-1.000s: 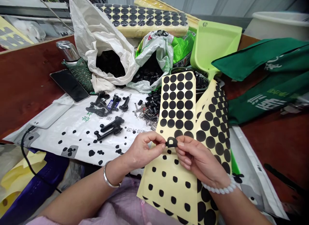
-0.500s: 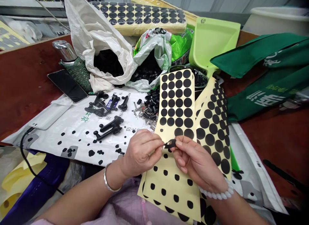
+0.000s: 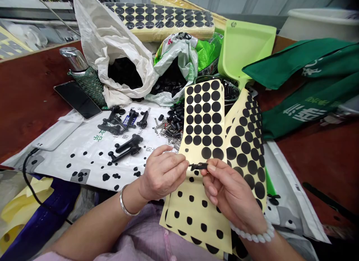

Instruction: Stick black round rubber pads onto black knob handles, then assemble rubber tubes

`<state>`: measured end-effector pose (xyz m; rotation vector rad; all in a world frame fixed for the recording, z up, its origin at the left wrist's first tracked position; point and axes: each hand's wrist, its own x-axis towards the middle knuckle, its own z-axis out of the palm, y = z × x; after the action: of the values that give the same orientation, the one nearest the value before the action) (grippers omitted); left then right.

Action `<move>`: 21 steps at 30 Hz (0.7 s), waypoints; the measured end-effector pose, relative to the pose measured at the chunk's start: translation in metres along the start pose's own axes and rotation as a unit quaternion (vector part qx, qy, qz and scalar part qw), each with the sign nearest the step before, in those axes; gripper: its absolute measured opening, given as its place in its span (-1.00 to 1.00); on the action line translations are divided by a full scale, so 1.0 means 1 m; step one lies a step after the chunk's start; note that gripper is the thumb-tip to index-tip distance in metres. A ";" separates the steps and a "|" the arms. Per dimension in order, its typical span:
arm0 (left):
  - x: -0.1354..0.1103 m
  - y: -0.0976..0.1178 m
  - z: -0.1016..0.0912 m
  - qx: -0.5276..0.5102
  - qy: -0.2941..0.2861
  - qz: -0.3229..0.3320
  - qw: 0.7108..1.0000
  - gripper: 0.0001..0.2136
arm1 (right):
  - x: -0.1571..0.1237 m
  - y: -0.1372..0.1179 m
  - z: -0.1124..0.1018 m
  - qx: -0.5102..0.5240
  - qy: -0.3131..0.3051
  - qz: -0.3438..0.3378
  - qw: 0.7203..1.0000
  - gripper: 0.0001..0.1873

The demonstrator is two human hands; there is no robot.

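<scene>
Between my fingertips is a small black piece [image 3: 199,166], thin and seen almost edge-on. My right hand [image 3: 231,192] pinches its right end between thumb and forefinger. At its left end the closed fingertips of my left hand [image 3: 165,173] meet it; what exactly they pinch is partly hidden. Just beneath both hands lies a yellow backing sheet [image 3: 183,203] with rows of black round stickers [image 3: 206,129] on its upper part and smaller black dots lower down. A second sticker sheet [image 3: 244,141] lies under and to the right of it.
Black lever-like parts [image 3: 127,147] lie to the left on white sacking [image 3: 92,163]. Small black and metal pieces [image 3: 172,128] are heaped beside the sheet. Behind stand a white bag [image 3: 123,40], a plastic bag [image 3: 190,55] of black parts and a green dustpan [image 3: 246,48]. A phone [image 3: 77,99] leans left.
The black piece has turned from showing a hole through its face to nearly edge-on. My left fingers have straightened slightly; both hands stay almost in place.
</scene>
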<state>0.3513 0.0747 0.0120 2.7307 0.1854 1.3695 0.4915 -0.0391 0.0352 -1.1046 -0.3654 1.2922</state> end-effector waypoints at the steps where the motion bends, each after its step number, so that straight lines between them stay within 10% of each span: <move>1: 0.000 -0.001 0.000 0.004 0.001 0.008 1.000 -0.84 | 0.000 0.001 0.000 0.005 -0.003 -0.001 1.000 -0.80; 8: 0.000 0.004 0.006 -0.076 0.004 -0.068 0.995 -0.83 | -0.002 0.006 -0.005 -0.031 0.000 -0.034 0.999 -0.83; 14: 0.005 0.014 0.003 -0.291 -0.029 -0.240 0.926 -0.84 | -0.001 0.008 -0.008 -0.068 -0.006 -0.040 0.997 -0.84; 17: 0.004 0.012 -0.001 -0.409 -0.047 -0.308 0.858 -0.80 | -0.002 0.008 -0.006 -0.071 -0.018 -0.030 0.997 -0.84; 21: 0.000 0.006 -0.004 -0.627 -0.073 -0.360 0.686 -0.70 | -0.003 0.006 -0.006 -0.058 -0.016 -0.033 0.998 -0.82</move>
<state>0.3490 0.0691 0.0152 1.3039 0.1733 0.5787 0.4918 -0.0449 0.0287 -1.1609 -0.5033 1.2435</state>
